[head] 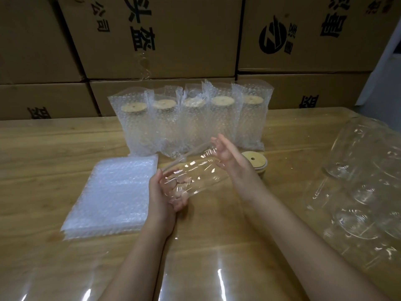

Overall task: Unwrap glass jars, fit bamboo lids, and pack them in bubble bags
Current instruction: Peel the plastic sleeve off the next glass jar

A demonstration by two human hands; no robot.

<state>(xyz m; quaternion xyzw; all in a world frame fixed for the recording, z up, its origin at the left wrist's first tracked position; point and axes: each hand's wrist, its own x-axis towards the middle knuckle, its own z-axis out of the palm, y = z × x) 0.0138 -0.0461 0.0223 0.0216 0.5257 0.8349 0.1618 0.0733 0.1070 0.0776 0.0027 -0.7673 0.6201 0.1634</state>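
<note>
Five bagged jars [191,120] stand finished at the back; a sixth glass jar [193,177] lies in the left hand [162,192], its fingers curled round it, while the right hand [227,155] has near-straight fingers at the jar's mouth, their grip unclear, and the bamboo lids [255,161], bubble bags [112,192] and wrapped jars [364,181] are still waiting.

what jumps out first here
The clear glass jar held sideways between the left hand and right hand, centre frame. Behind it, five bubble-bagged jars with bamboo lids stand in a row; a stack of flat bubble bags lies to the left.
</note>
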